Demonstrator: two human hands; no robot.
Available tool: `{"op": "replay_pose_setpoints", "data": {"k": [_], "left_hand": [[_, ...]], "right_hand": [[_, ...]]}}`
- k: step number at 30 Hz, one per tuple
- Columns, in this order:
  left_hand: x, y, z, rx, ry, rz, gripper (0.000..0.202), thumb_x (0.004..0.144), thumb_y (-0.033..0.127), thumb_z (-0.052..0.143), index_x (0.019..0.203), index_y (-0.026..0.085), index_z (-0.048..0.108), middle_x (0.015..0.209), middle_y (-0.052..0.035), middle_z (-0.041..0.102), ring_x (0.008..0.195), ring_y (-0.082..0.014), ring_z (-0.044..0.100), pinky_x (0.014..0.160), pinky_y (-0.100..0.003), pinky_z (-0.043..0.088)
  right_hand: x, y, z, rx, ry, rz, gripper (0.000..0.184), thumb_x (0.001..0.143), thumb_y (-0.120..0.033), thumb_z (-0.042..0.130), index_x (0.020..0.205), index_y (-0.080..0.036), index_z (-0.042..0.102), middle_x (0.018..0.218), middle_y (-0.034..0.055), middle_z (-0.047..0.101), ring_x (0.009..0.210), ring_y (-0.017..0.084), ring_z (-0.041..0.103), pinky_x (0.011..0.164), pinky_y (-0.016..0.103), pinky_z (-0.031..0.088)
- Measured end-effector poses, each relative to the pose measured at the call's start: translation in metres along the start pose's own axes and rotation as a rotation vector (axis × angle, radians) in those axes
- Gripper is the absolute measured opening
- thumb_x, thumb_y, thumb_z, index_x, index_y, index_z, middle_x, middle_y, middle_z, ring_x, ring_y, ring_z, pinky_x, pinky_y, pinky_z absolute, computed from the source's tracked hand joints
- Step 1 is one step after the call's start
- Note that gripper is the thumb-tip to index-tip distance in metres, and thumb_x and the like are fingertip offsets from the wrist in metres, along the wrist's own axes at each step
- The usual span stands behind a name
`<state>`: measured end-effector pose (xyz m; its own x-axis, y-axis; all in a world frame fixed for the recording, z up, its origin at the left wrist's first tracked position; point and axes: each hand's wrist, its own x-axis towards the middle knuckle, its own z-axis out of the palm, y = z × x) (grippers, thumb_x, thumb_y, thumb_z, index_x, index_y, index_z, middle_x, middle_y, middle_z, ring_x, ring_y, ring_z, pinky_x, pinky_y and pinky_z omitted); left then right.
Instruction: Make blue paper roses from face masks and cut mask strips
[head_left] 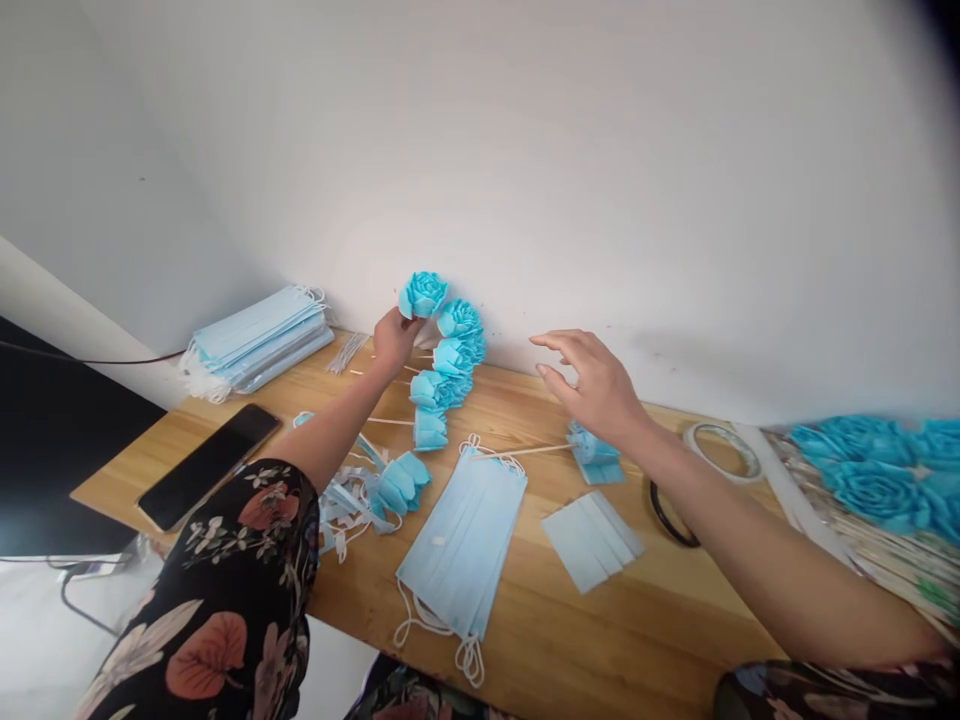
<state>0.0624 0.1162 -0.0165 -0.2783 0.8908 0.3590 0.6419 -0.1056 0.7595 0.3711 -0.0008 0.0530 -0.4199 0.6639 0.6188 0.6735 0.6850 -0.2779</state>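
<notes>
My left hand (393, 338) is closed around the stem of a blue flower (423, 293) made from mask fabric, holding it up near the white wall. Below it, a row of similar blue flowers (450, 365) on thin sticks leans against the wall. My right hand (592, 385) hovers open above the table with fingers spread, holding nothing. Just under it lies a small folded blue piece (596, 458) on a stick. A small stack of flat face masks (465, 540) lies on the wooden table (645, 630) in front of me.
A tall stack of masks (259, 335) sits at the back left, with a black phone (206, 465) near it. Cut mask strips (592, 540), blue scraps (375, 490), a tape roll (724, 450), a black ring (671, 515) and a bunch of finished blue flowers (877, 470) lie to the right.
</notes>
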Motion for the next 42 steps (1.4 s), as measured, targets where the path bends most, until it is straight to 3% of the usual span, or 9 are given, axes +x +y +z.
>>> {"op": "replay_pose_setpoints", "data": {"k": [4,8,12,15,20,25,31,37,42], "left_hand": [[0.01,0.014,-0.023,-0.175,0.151,0.02,0.019,0.082,0.033,0.066,0.09,0.016,0.066,0.089,-0.0071,0.075,0.085,-0.0216,0.068,0.084,-0.032,0.05],[0.005,0.049,-0.07,-0.233,0.182,0.2,0.019,0.084,0.034,0.064,0.085,0.016,0.071,0.095,-0.0083,0.077,0.095,-0.0228,0.071,0.093,-0.033,0.05],[-0.045,0.088,-0.116,-0.126,-0.001,0.402,0.02,0.087,0.03,0.059,0.077,0.018,0.071,0.087,-0.0052,0.077,0.087,-0.0201,0.071,0.086,-0.031,0.052],[-0.095,0.102,-0.135,-0.036,-0.116,0.578,0.021,0.091,0.028,0.057,0.081,0.018,0.073,0.078,-0.0032,0.074,0.075,-0.017,0.068,0.074,-0.028,0.051],[-0.165,0.107,-0.146,0.005,-0.18,0.751,0.019,0.097,0.026,0.058,0.093,0.021,0.076,0.086,-0.0043,0.076,0.079,-0.018,0.07,0.072,-0.029,0.053],[-0.211,0.108,-0.152,0.026,-0.195,0.831,0.02,0.099,0.02,0.057,0.101,0.024,0.076,0.089,-0.0051,0.077,0.078,-0.0177,0.072,0.069,-0.029,0.054],[-0.236,0.095,-0.155,0.038,-0.231,0.88,0.02,0.098,0.017,0.058,0.102,0.022,0.077,0.09,-0.0068,0.077,0.08,-0.0181,0.072,0.069,-0.029,0.053],[-0.251,0.083,-0.156,0.023,-0.33,0.834,0.024,0.101,0.026,0.058,0.117,0.021,0.074,0.096,-0.0092,0.076,0.085,-0.019,0.07,0.075,-0.03,0.054],[-0.267,0.09,-0.155,-0.112,-0.445,0.718,0.063,0.095,0.054,0.063,0.151,0.027,0.051,0.115,-0.0112,0.071,0.079,-0.0155,0.064,0.064,-0.026,0.054]], "right_hand": [[-0.017,0.002,-0.009,0.027,0.015,0.072,0.032,0.096,-0.023,0.055,0.127,-0.025,0.063,0.124,0.0102,0.07,0.118,0.029,0.065,0.092,0.051,0.06],[-0.028,-0.01,-0.018,0.08,0.025,0.112,0.032,0.096,-0.023,0.054,0.126,-0.024,0.064,0.124,0.0105,0.07,0.118,0.029,0.066,0.092,0.051,0.061],[-0.037,-0.035,-0.032,0.176,0.014,0.167,0.04,0.094,-0.026,0.059,0.134,-0.027,0.059,0.13,0.0101,0.068,0.12,0.028,0.066,0.093,0.05,0.061],[-0.047,-0.059,-0.042,0.248,-0.01,0.164,0.067,0.091,-0.031,0.067,0.153,-0.031,0.042,0.147,0.0111,0.059,0.134,0.031,0.058,0.107,0.057,0.054],[-0.069,-0.095,-0.047,0.497,-0.084,0.131,0.11,0.082,-0.044,0.081,0.165,-0.037,0.009,0.165,0.0129,0.038,0.151,0.034,0.041,0.116,0.059,0.045],[-0.095,-0.117,-0.04,0.715,-0.16,0.162,0.122,0.076,-0.046,0.086,0.165,-0.041,0.003,0.165,0.0132,0.039,0.152,0.033,0.039,0.114,0.057,0.048],[-0.117,-0.139,-0.039,0.843,-0.17,0.243,0.113,0.076,-0.049,0.086,0.165,-0.038,0.017,0.156,0.0138,0.05,0.144,0.031,0.05,0.108,0.05,0.055],[-0.13,-0.158,-0.025,0.848,-0.069,0.391,0.073,0.083,-0.052,0.078,0.148,-0.028,0.054,0.143,0.013,0.062,0.127,0.027,0.063,0.099,0.044,0.06],[-0.136,-0.166,-0.017,0.911,-0.084,0.445,0.06,0.085,-0.05,0.076,0.138,-0.025,0.061,0.135,0.0116,0.067,0.115,0.023,0.068,0.091,0.038,0.061]]}}
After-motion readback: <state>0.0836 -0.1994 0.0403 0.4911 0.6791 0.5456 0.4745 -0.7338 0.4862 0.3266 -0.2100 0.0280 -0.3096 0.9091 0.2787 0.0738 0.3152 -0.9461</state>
